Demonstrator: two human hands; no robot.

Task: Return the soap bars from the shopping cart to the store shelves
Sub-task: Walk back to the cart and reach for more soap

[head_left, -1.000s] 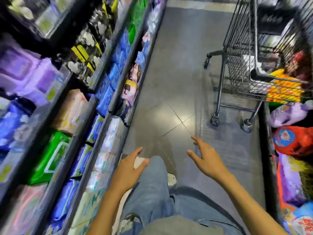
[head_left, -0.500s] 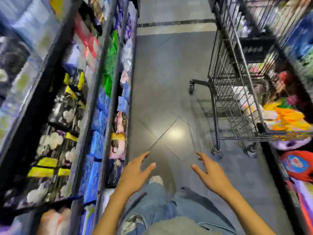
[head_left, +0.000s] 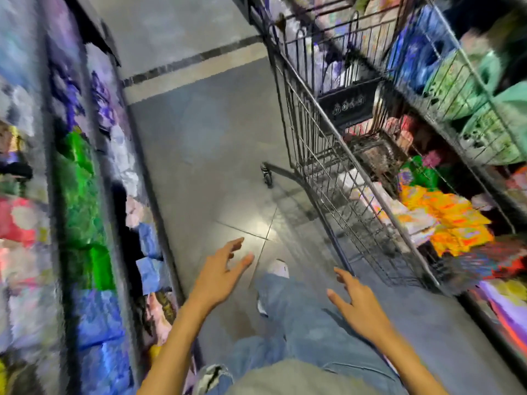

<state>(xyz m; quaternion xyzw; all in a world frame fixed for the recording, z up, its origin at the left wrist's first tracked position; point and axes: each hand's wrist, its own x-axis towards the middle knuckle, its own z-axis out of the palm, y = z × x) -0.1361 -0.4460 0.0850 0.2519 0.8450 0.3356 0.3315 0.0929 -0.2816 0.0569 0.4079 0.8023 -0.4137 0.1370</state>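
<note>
Left hand (head_left: pixel 222 269) and right hand (head_left: pixel 356 300) hover spread and empty, lower centre. Pale packs (head_left: pixel 379 201), perhaps the soap, lie in the shopping cart (head_left: pixel 328 166), right. A hasty reach may strike its wire or take the wrong pack.

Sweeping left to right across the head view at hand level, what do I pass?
Left store shelves → left hand → white shoe → right hand → shopping cart → right store shelves.
</note>
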